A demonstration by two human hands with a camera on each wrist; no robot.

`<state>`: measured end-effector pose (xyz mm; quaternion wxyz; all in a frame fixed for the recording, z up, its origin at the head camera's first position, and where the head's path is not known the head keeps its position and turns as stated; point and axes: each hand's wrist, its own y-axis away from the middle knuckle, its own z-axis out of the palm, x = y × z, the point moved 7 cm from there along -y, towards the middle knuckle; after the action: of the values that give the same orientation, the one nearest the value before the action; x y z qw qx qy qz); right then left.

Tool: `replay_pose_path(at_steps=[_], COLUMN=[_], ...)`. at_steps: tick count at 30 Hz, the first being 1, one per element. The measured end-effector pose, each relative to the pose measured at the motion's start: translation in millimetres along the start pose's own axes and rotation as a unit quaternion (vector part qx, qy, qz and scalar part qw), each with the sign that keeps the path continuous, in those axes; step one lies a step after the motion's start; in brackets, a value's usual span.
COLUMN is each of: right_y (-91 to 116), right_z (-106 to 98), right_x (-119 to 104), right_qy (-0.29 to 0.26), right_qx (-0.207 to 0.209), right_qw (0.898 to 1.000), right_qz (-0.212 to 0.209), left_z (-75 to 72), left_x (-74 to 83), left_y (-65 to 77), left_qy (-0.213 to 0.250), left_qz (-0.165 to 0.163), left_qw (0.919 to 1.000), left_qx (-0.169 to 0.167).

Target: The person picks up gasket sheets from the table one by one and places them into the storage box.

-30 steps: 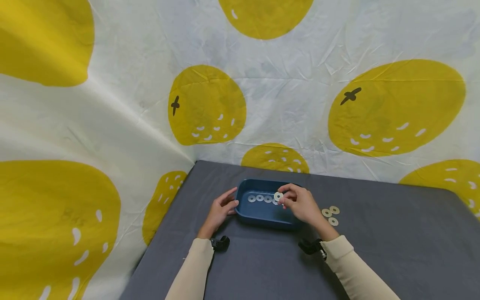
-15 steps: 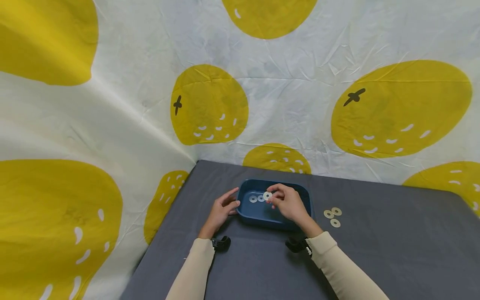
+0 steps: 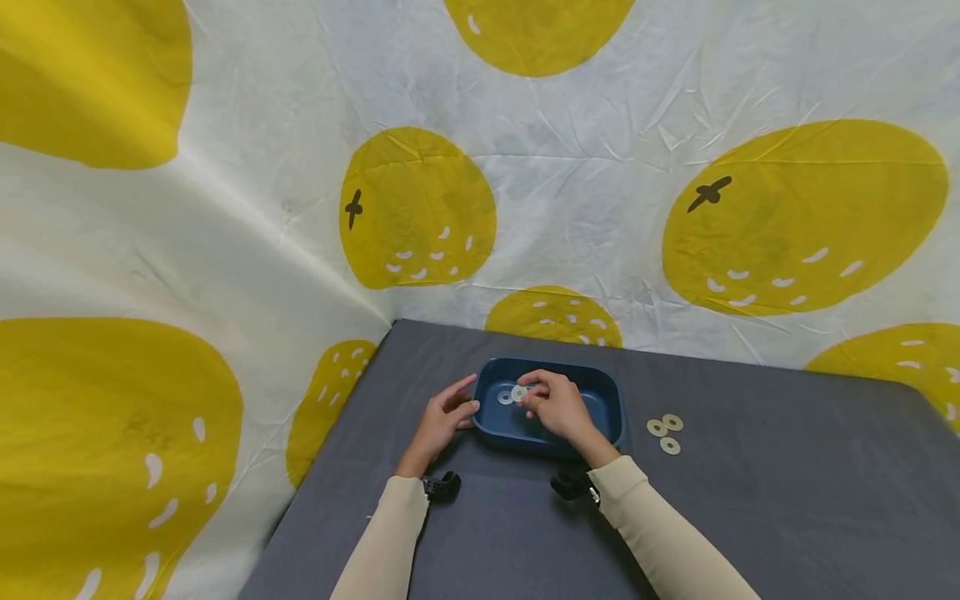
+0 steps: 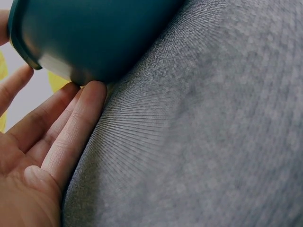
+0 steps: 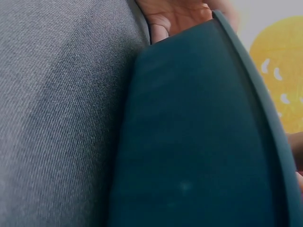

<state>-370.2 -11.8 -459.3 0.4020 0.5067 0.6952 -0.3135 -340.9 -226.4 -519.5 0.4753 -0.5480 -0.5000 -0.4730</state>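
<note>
Inside a dark blue rectangular tray [image 3: 611, 408], my right hand [image 3: 558, 408] pinches a pale metal washer [image 3: 519, 393] between thumb and fingers. A second flat washer [image 3: 506, 398] lies on the tray floor just left of it. The right hand covers the floor to its right, so any washers there are hidden. My left hand [image 3: 442, 421] touches the tray's left end; the left wrist view shows its straight fingers [image 4: 78, 127] against the wall. In the right wrist view the tray wall [image 5: 189, 127] fills the middle, with only a bit of the right hand [image 5: 297, 149] at the edge.
Three loose washers [image 3: 671, 446] lie on the grey cloth right of the tray. A cloth-covered table [image 3: 750, 483] extends to the right and front. Behind and to the left hangs a white curtain [image 3: 570, 208] with yellow fruit prints.
My right hand has moved left along the tray with a washer in its fingers, passing over the row of washers. The left hand stays at the tray's left end.
</note>
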Motion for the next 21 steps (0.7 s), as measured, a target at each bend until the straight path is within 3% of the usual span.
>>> replay_pose_path(at_steps=[21], right_y=[-17], right_z=[24], right_x=[7], right_qy=[0.057], right_qx=[-0.014], right_qw=[0.998], right_qz=[0.020], left_z=[-0.1], left_x=[-6.7], left_y=[-3.1], left_qy=[0.012], left_qz=[-0.009], left_qw=[0.9998], left_qx=[-0.012])
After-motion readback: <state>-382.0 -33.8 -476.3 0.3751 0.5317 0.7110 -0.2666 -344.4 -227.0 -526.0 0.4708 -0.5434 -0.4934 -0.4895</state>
